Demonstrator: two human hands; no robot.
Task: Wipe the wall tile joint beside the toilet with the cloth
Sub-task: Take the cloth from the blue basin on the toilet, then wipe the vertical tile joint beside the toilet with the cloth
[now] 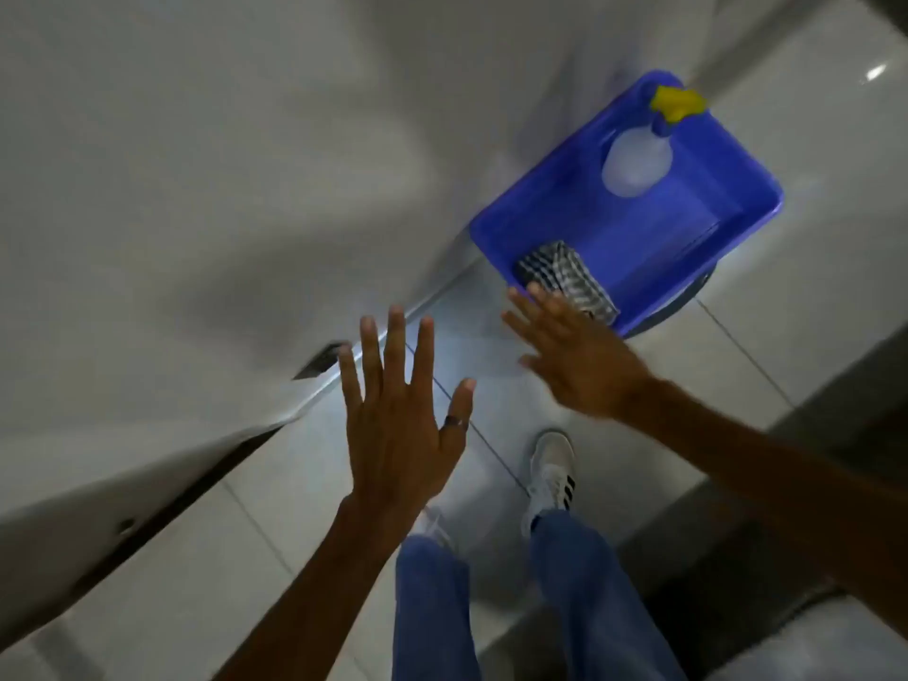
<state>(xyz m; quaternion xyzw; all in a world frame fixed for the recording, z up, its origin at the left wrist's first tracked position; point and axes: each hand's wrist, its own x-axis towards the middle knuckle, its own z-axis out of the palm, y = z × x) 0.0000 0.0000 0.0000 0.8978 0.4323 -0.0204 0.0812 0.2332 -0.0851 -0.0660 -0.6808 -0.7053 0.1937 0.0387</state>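
Note:
A folded black-and-white checked cloth (565,282) lies in the near corner of a blue plastic tub (737,154) that stands on the floor against the wall. My right hand (575,356) is open, fingers spread, with its fingertips at the tub's near rim just short of the cloth. My left hand (398,425) is held out flat with fingers apart and a dark ring on the thumb, empty, above the floor near the wall's base. The white tiled wall (196,189) fills the left and top. No toilet is in view.
A white spray bottle (636,164) with a yellow trigger head leans in the tub's far corner. My legs in blue jeans and a white shoe (553,471) stand on the pale floor tiles. A dark gap (196,489) runs along the wall's foot.

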